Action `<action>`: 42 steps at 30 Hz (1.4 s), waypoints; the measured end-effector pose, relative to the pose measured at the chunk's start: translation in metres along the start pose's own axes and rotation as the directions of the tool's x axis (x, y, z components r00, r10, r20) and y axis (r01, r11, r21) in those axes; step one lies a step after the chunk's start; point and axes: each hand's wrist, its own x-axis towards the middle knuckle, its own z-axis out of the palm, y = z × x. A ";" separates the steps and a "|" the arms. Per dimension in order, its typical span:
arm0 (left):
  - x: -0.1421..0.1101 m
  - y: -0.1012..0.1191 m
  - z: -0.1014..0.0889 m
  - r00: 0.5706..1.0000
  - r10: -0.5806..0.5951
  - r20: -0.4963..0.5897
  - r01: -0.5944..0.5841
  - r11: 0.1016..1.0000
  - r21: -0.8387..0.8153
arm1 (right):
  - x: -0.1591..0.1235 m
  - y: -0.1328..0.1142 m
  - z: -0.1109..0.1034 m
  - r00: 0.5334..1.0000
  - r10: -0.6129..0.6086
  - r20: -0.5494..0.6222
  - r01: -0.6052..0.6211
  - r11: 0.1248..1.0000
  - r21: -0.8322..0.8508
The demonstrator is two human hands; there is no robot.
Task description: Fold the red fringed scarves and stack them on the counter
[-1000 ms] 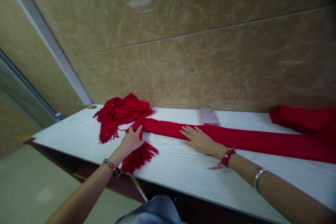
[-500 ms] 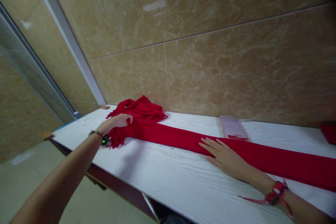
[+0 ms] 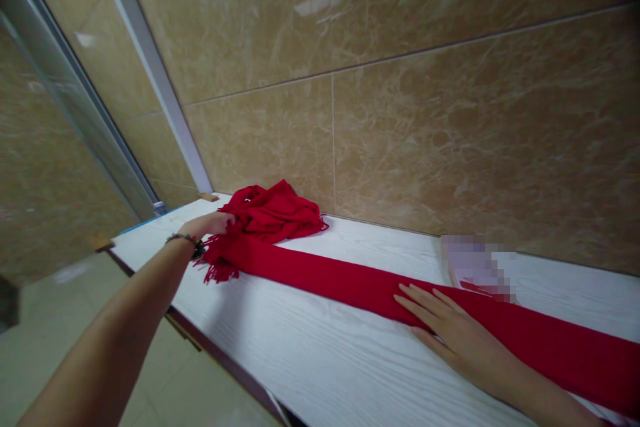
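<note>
Left hand [image 3: 214, 221]: reaching to the far left along the white worktop [image 3: 320, 347], with fingertips partly lost among red cloth; cannot tell whether pinching or only touching. Farther left and farther back than 1.0 s ago.
Beaded bracelet [image 3: 199, 251]: around the left wrist, just in front of the fringe.
Right hand [image 3: 453, 333]: laid flat on the long red scarf [image 3: 330, 277], with fingers spread and slightly apart. Much the same pose as in the 2 earlier views.
Long red scarf: lying lengthwise on the white worktop, as a narrow band from the left hand past the right hand and out of view.
Fringe [image 3: 220, 271]: gathered at the left end. Bent toward the front edge 1.0 s ago, now swung round in line with the band.
Effect on the work: by the look of it, left end straightened, with more of the band lying smooth.
Crumpled red scarf [image 3: 275, 210]: heaped behind that end, near the tiled wall [image 3: 425, 147]; cannot tell exactly where 1 red cloth stops and the other starts.
Small packet [image 3: 470, 263]: behind the right hand, mostly masked by pixels.
</note>
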 end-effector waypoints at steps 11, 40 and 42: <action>-0.076 0.157 0.080 0.892 0.445 -0.077 -0.450 0.891 -0.062 | -0.001 0.003 0.011 0.997 -0.027 -0.071 0.022 0.998 -0.064; -0.079 0.241 0.096 0.837 0.535 -0.116 -0.542 0.839 -0.041 | -0.006 -0.012 -0.014 0.982 -0.099 -0.159 0.074 0.985 -0.154; -0.075 0.240 0.099 0.836 0.531 -0.137 -0.541 0.839 -0.055 | -0.008 -0.013 -0.015 0.992 -0.076 -0.096 0.061 0.988 -0.144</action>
